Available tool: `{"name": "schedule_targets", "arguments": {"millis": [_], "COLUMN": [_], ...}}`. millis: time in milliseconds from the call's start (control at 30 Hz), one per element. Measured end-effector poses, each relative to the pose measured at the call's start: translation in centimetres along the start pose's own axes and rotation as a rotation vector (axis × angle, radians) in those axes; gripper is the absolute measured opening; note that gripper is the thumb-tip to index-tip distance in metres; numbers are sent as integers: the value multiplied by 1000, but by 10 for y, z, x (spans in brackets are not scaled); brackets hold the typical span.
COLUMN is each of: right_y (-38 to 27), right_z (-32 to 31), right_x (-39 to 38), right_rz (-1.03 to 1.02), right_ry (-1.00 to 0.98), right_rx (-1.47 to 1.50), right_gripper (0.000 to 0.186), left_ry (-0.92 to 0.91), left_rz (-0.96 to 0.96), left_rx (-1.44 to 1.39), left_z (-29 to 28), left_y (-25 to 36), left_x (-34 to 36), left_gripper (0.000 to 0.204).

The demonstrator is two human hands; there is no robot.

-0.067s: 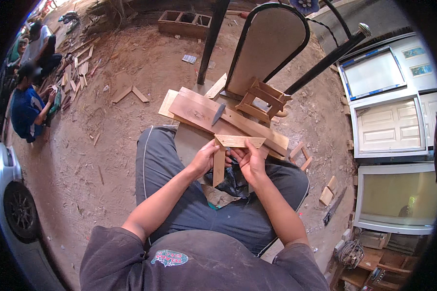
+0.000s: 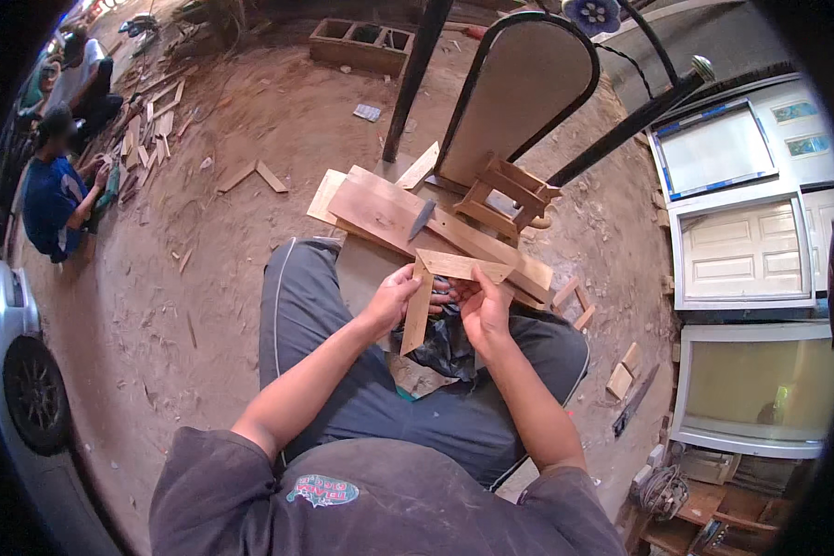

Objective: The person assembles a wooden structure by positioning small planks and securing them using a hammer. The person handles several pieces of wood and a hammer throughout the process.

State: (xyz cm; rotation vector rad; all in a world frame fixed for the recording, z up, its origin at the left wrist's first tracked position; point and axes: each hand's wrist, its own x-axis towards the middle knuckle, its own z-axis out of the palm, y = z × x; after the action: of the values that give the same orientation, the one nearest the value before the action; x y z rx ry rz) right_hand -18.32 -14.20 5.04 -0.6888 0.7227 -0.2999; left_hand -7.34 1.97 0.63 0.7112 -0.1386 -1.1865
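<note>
- Wood angle [image 2: 435, 278]: two flat strips joined at a corner, one running right, one hanging down; held over the lap between both hands.
- Left hand [image 2: 394, 298]: grasping the hanging strip from its left side, thumb on the face.
- Right hand [image 2: 482, 310]: just right of the hanging strip, below the top strip; fingers curled at the inner corner, touching the wood. Whether it grips firmly cannot be told.
- Black bag [image 2: 445, 345]: crumpled, on the lap, right behind the angle's lower end.
- Boards [image 2: 380, 208]: stacked flat on the dirt, just beyond the angle.
- Chisel [image 2: 421, 221]: lying on the boards, above the angle's corner.
- Small wooden frame [image 2: 510, 190]: past the angle to the right, at the foot of an arched panel [image 2: 519, 93].
- White doors [image 2: 741, 250]: lying flat, well to the right of the angle.
- Saw [image 2: 635, 400]: on the ground, lower right of the angle.
- Two people [image 2: 60, 185]: crouched among scrap wood, far left of the angle.
</note>
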Motion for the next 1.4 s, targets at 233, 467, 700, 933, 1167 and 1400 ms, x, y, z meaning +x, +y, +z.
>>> {"name": "schedule_targets", "arguments": {"millis": [233,467,700,933,1167,1400], "right_y": [2,6,7,7,5,9], "right_z": [11,9,12,17,15,11], "right_x": [-6,-3,-6,-7,-6,-2], "right_rz": [-64,27,18,15,14,35], "right_ry": [-3,9,3,2,-43,-46], "right_rx": [-108,-122,-162,-188,-199,-173], "right_gripper": [24,25,30,31,32,31], "left_ry": [47,61,41,15,-22,-13], "left_rz": [43,120,140,146,130,158], "left_rx": [-37,-101,-139,-174,-180,-157], "left_z": [1,-3,-2,3,6,7], "left_y": [4,0,3,9,14,14], "left_x": [-1,5,4,0,-2,-2], "left_gripper": [39,37,39,40,45,47]}}
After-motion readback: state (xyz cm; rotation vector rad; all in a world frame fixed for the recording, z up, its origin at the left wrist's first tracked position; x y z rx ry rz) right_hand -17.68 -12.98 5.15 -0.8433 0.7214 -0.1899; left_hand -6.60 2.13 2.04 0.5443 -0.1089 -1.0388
